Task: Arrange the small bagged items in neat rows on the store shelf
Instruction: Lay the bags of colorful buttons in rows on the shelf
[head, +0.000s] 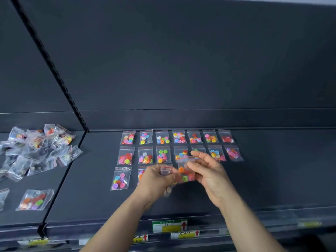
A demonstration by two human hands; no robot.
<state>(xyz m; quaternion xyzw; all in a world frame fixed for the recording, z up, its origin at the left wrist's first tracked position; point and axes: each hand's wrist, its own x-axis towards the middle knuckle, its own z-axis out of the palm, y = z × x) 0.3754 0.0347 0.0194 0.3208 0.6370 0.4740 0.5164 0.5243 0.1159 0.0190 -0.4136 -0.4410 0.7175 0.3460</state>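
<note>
Both hands hold bags: right hand (209,171) fingers pinch a button bag (185,172) above the shelf (272,179); left hand (154,179) fingers curl round a second bag (166,170). They hide part of the rows of button bags (145,155). Far left lies a pile of bags (36,148); price labels (170,226) line the front edge.

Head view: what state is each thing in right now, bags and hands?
Back row of button bags: seven, flat, aligned.
Middle row: flat, partly hidden by the hands.
Front-row bag: flat, row just begun.
Held button bag: upright, pinched by right hand.
Left hand: grips spare bags, blurred.
Heap of bags: loose, unsorted.
</note>
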